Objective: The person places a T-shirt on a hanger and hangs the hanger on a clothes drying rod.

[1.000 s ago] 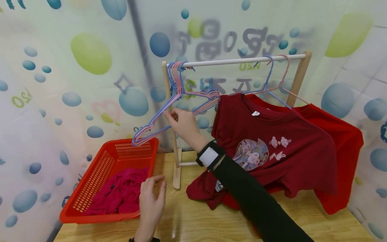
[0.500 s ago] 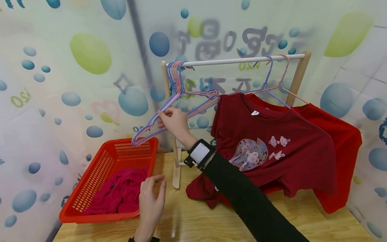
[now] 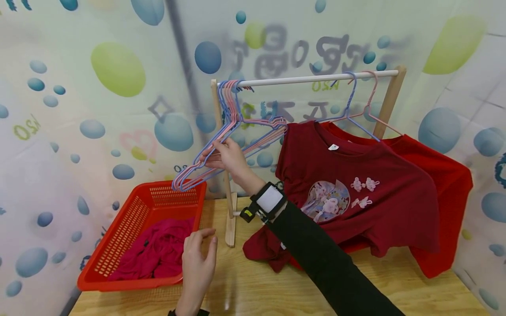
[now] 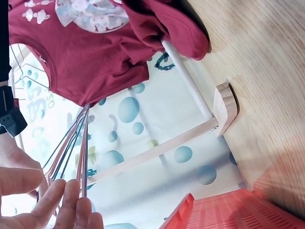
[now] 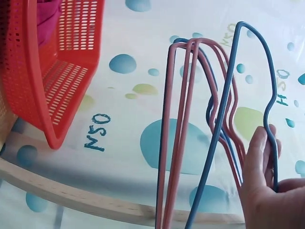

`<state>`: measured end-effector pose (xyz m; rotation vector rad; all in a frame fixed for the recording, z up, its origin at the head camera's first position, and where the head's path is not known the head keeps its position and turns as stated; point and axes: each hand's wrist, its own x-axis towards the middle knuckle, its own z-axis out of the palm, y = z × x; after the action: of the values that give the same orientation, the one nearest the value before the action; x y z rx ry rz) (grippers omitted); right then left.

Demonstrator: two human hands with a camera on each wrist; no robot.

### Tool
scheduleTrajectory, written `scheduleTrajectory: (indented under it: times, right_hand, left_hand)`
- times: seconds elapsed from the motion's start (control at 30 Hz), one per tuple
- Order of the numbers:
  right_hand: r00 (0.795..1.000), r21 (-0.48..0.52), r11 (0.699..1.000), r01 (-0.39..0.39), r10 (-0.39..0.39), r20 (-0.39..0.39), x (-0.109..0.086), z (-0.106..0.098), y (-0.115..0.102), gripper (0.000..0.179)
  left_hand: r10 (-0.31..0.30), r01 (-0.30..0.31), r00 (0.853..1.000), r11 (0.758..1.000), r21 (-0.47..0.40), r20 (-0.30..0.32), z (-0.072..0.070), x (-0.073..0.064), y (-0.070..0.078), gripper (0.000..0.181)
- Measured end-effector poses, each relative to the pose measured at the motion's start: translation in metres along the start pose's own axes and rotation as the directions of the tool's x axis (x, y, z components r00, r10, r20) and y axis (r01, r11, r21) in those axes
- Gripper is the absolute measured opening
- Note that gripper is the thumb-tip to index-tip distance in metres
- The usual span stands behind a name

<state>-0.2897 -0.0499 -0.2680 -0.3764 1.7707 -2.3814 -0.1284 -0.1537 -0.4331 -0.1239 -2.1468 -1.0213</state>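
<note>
My right hand [image 3: 231, 160] is at the sloping left arm of a bunch of pink and blue wire hangers [image 3: 232, 105] on the rack's left end. In the right wrist view, thumb and fingers grip one blue hanger [image 5: 205, 172] at its shoulder bend, and it stands apart from the pink hangers [image 5: 180, 114]. My left hand [image 3: 199, 261] holds nothing, its fingers loosely bent, beside the right rim of the red plastic basket [image 3: 130, 285]. Inside the basket lies a crumpled magenta garment [image 3: 158, 254].
A wooden rack with a white rail [image 3: 300, 80] stands on the wooden table [image 3: 237, 289]. On its right side hang a maroon T-shirt [image 3: 395, 188] with a round print and, behind it, a bright red garment [image 3: 454, 184]. A patterned curtain [image 3: 118, 153] forms the backdrop.
My right hand has moved slightly left onto the hangers' arm, and its fingers now take hold of a blue hanger, parting it from the others. The left hand has stayed still.
</note>
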Motion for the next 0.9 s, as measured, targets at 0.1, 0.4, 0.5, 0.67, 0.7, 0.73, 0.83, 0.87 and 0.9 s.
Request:
scheduleTrajectory:
  times: [0.1,0.4,0.5,0.67,0.7,0.73,0.83,0.87,0.9]
  right_hand:
    - [0.999,-0.002,1.0,0.002,-0.002,0.04,-0.002,0.0,-0.002,0.017]
    - [0.996,0.02,0.999,0.025,-0.027,0.085,-0.005,0.0,-0.01,0.017]
    - [0.995,0.032,0.999,0.034,-0.037,0.096,-0.006,0.001,-0.016,0.017]
    - [0.991,0.043,0.998,0.053,-0.058,0.123,-0.01,0.003,-0.024,0.018]
    - [0.99,0.046,0.997,0.056,-0.062,0.13,-0.011,0.003,-0.025,0.017]
    - [0.989,0.046,0.997,0.057,-0.062,0.136,-0.013,0.002,-0.026,0.015]
    - [0.986,0.037,0.998,0.056,-0.061,0.155,-0.019,0.0,-0.029,0.013]
    - [0.985,0.033,0.998,0.055,-0.06,0.163,-0.021,0.0,-0.03,0.013]
    - [0.984,0.031,0.998,0.053,-0.058,0.171,-0.023,-0.001,-0.03,0.013]
  left_hand:
    - [-0.004,0.004,1.0,1.0,0.0,0.0,0.0,0.0,0.0,0.019]
    - [0.01,-0.01,1.0,1.0,-0.003,-0.002,-0.001,0.001,0.0,0.019]
    - [0.009,-0.009,1.0,1.0,-0.001,-0.002,-0.002,0.001,0.001,0.019]
    - [0.001,-0.001,1.0,1.0,0.005,-0.001,-0.002,0.002,0.002,0.019]
    - [-0.001,0.001,1.0,1.0,0.006,0.001,-0.002,0.002,0.002,0.018]
    - [-0.003,0.003,1.0,1.0,0.008,0.002,-0.002,0.002,0.002,0.018]
    - [-0.007,0.006,1.0,1.0,0.013,0.007,-0.003,0.001,0.003,0.018]
    - [-0.007,0.006,1.0,1.0,0.013,0.007,-0.003,0.001,0.003,0.018]
    - [-0.011,0.011,1.0,1.0,0.014,0.008,-0.003,0.002,0.003,0.018]
